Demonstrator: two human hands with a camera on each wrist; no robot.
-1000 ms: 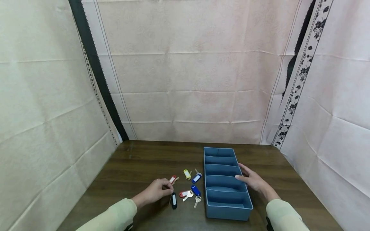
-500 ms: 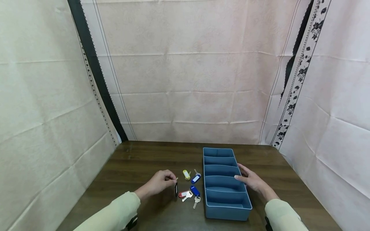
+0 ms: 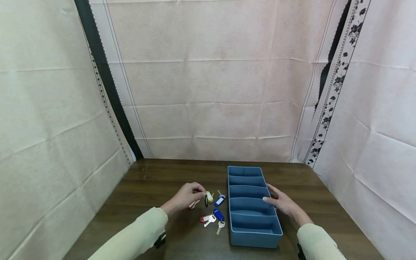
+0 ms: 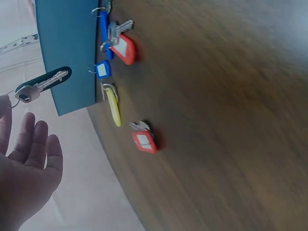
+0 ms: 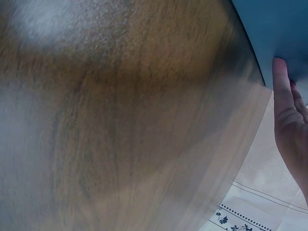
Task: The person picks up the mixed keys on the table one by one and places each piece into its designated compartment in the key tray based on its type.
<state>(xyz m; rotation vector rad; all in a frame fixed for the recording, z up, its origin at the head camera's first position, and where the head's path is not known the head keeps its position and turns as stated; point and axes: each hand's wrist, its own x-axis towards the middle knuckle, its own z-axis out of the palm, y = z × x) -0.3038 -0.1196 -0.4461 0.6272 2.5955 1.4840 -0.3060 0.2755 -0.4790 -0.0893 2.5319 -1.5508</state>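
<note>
My left hand (image 3: 189, 195) is raised over the table, pinching a small ring between thumb and fingertips. From that ring hang a black key tag (image 4: 66, 72) and a silver key (image 4: 30, 94). Below lie tagged keys: a yellow tag (image 3: 209, 197), a blue tag (image 3: 219, 201), another blue tag (image 3: 219, 215), a red tag (image 3: 205, 219) and a second red tag (image 4: 144, 141) partly under the hand in the head view. My right hand (image 3: 286, 206) rests against the right side of a blue divided box (image 3: 255, 239), fingers straight along its outer wall, thumb at the rim.
The box's several compartments run front to back, and no keys show in them. A brown wooden table (image 3: 162, 173) carries everything. Pale cloth (image 3: 208, 83) hangs behind it, with more cloth on both sides.
My left hand has lifted the black-tagged key off the table and carried it right and away from me, above the yellow tag. The right hand stays at the box.
</note>
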